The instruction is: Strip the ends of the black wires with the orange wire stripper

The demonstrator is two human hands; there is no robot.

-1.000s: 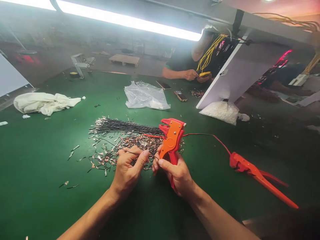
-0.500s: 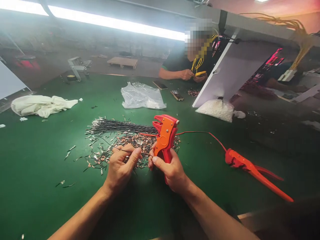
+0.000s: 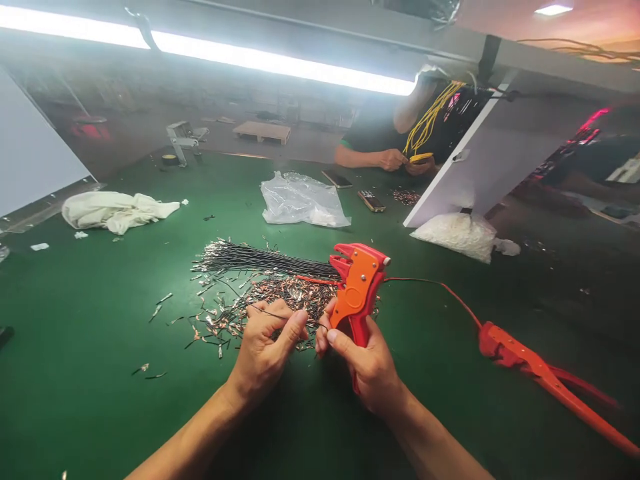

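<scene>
My left hand (image 3: 270, 347) pinches a thin black wire (image 3: 270, 313) between thumb and fingers. The wire runs across toward my right hand (image 3: 370, 357), whose thumb and fingertips lie close to its other end. That hand is wrapped round the grips of an orange and red wire stripper (image 3: 357, 287), held upright with its jaws toward the left. Behind my hands lies a bundle of black wires (image 3: 270, 259) with bare metal ends at the left. Beneath and around it spreads a pile of cut wire scraps (image 3: 295, 293).
A second wire stripper (image 3: 535, 367) lies at the right, with a red cord by its head. Farther back are a clear plastic bag (image 3: 303, 200), two phone-like devices, a white cloth (image 3: 117, 210) and a tied bag of white bits (image 3: 457, 233). Opposite, a person's hands (image 3: 393, 159) handle yellow cables.
The view has swung a little left, so everything sits farther right in it. Both hands keep nearly the same pose and hold on the wire and wire stripper.
</scene>
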